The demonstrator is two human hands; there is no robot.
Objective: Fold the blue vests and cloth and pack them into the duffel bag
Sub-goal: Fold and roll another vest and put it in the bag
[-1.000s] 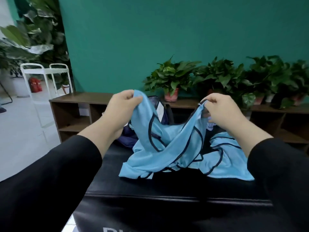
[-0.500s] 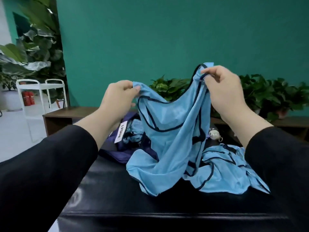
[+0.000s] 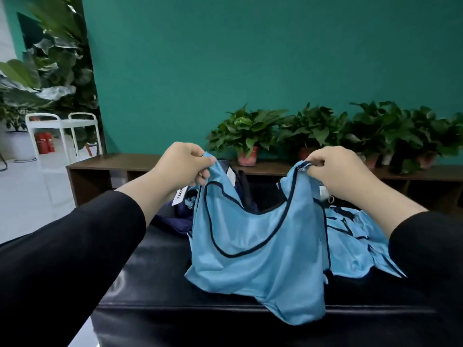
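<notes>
A light blue vest (image 3: pixel 258 249) with dark piping hangs spread in the centre of the frame, held up by its two shoulder straps, its lower hem draping onto the black padded surface (image 3: pixel 155 279) in the lower middle. The left hand (image 3: pixel 184 165), left of centre, grips the vest's left strap with fingers curled round the fabric; the right hand (image 3: pixel 335 169), right of centre, pinches the top of the other strap between thumb and curled fingers. Both forearms come in from the lower corners in black sleeves (image 3: pixel 62 251). Just right of the held vest, in the lower right, more blue vests (image 3: pixel 355 244) lie crumpled on the same black surface, touching the held one. Behind the vest, under the left hand, sits the dark navy duffel bag (image 3: pixel 175 216) with a white label (image 3: pixel 181 194), its inside mostly hidden by the fabric. Further back, a brown wooden shelf (image 3: pixel 112 161) runs across the middle of the frame, carrying a row of potted plants (image 3: pixel 246 136) against a teal wall (image 3: pixel 250 58). At the far left stand a white cart (image 3: pixel 62 126), red fire extinguishers (image 3: pixel 43 142) and large leafy plants (image 3: pixel 50 71)
</notes>
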